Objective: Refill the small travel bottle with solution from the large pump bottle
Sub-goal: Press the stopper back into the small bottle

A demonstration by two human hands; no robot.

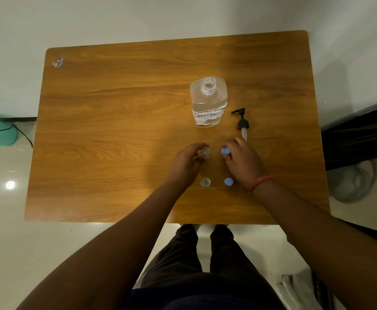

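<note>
On the desk: a brown wood-grain desk (pixel 116 130) is seen from above, with every task item gathered right of its middle.
Large bottle: a clear plastic large bottle (pixel 208 101) with a white handwritten label is stood upright towards the far side, its neck uncapped.
Pump: a black pump head with a clear dip tube (pixel 242 124) is laid flat just right of the large bottle, apart from it.
Left hand: the left hand (pixel 188 164) is curled round a small clear travel bottle (pixel 205 151), which is held upright and open-topped, nearer than the large bottle.
Right hand: the right hand (pixel 242 162) is closed on a round blue cap (pixel 225 151), pinched at the fingertips just right of the held bottle.
Near row: a second small clear open bottle (pixel 205 182) and a second round blue cap (pixel 228 182) are placed side by side, apart, between the two wrists.
Wrist: an orange thread band (pixel 260 182) is worn on the right wrist.
</note>
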